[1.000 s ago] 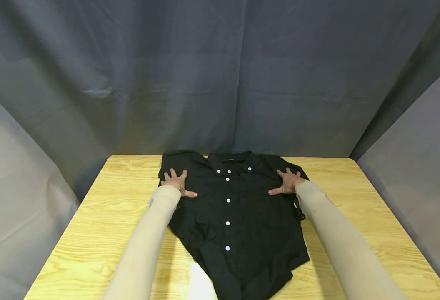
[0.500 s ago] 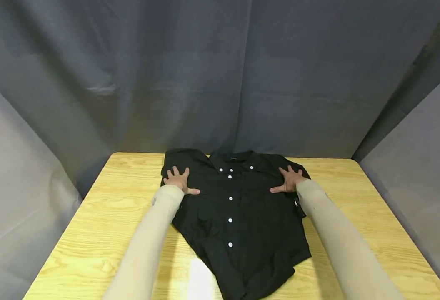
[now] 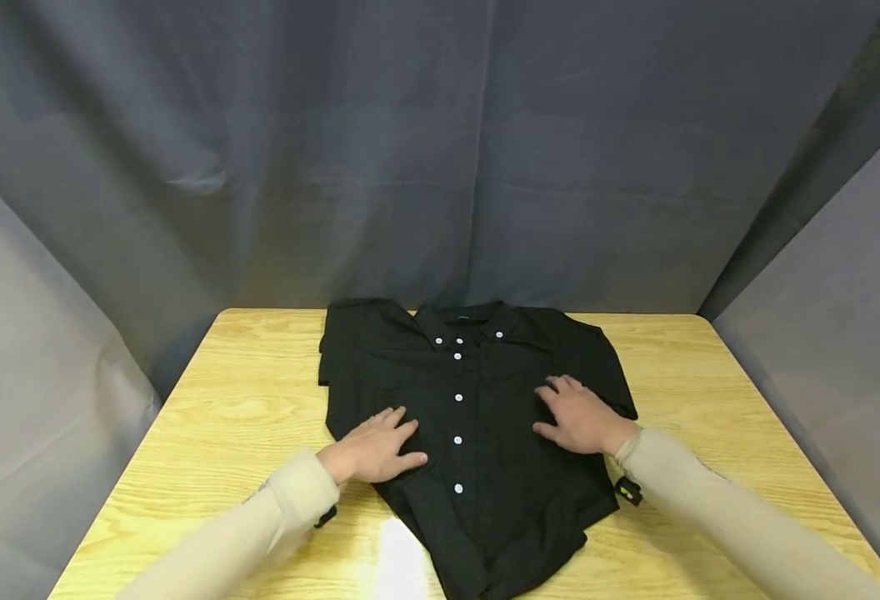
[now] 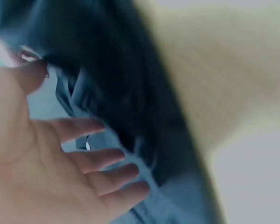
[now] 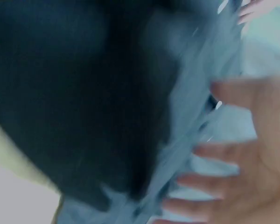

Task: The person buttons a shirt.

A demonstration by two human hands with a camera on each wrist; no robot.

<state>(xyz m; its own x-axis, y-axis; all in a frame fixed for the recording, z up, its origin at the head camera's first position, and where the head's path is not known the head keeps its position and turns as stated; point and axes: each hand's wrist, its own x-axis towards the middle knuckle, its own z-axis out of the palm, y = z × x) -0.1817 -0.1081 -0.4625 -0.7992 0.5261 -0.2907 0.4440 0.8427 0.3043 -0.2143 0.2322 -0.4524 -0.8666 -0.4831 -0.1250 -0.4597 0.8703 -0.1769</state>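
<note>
A black button-up shirt (image 3: 500,450) lies spread front side up, its collar at the far end and white buttons down the middle. Its lower end tapers towards me. Over the shirt's left side is my left hand (image 3: 376,447), fingers spread and pointing inward. My right hand (image 3: 578,414) is over the right side below the sleeve, fingers extended. Neither grips the cloth. In the left wrist view the left hand (image 4: 74,163) shows its palm and loose fingers close to the fabric. The right hand (image 5: 233,172) appears blurred beside the cloth in its wrist view.
The shirt lies on a light wooden table (image 3: 237,417). A dark grey curtain (image 3: 365,167) hangs behind the far edge, with paler cloth panels (image 3: 845,333) at both sides. A small black device (image 3: 627,491) sits under the right wrist.
Both hands have left the shirt's shoulder areas and come back towards me, the left further down and inward. The right sleeve shows more fully. The shirt lies nearly the same.
</note>
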